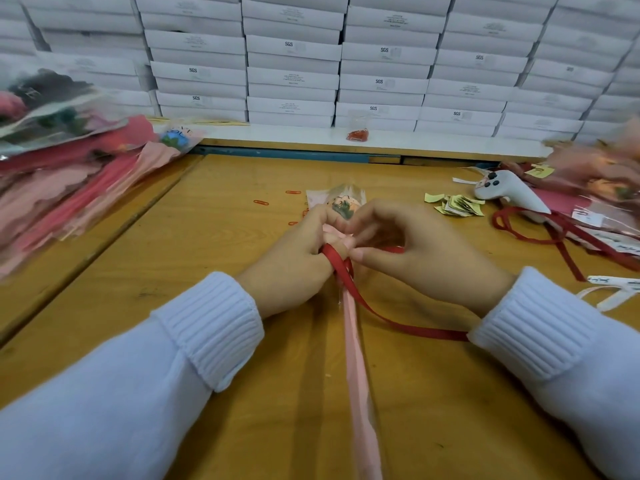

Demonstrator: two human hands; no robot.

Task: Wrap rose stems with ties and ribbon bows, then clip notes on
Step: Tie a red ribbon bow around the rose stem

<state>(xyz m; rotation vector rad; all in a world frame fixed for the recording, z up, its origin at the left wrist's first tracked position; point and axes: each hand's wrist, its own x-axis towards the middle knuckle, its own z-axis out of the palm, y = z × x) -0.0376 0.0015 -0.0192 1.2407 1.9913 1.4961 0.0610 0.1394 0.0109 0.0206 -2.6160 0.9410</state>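
Red ribbon (346, 271) is being worked round the neck of one wrapped rose (343, 202), just below the bloom. The left hand (298, 268) is gripping the pink-papered stem (356, 358), fingers curled round it, with the ribbon crossing over one finger. The right hand (415, 251) is pinching the ribbon between thumb and fingertips, close against the left hand. One ribbon tail is trailing beside the stem and off toward the right sleeve cuff.

The rose is lying near the middle of the table (242, 306), bloom pointing at the far edge and stem running back to the near edge between two white sleeves.

Judged from this, the bow-tying step is in hand. Whether a tie is sitting under the ribbon cannot be seen. The next move is likely calling for a loop drawn snug by the right hand while the left is steadying the stem, then a note and a clip.

Loose red paper clips (260, 202) are lying just left of the bloom. Yellow notes (457, 204) are lying in a heap toward the right edge, beside a white handheld device (505, 194) and spare ribbons (554, 233). Wrapped roses (69, 168) are piled at the left edge; more, blurred, are lying at the far right corner. A bag of clips (357, 134) is sitting on the ledge beyond the far edge, under stacked white boxes (294, 64).
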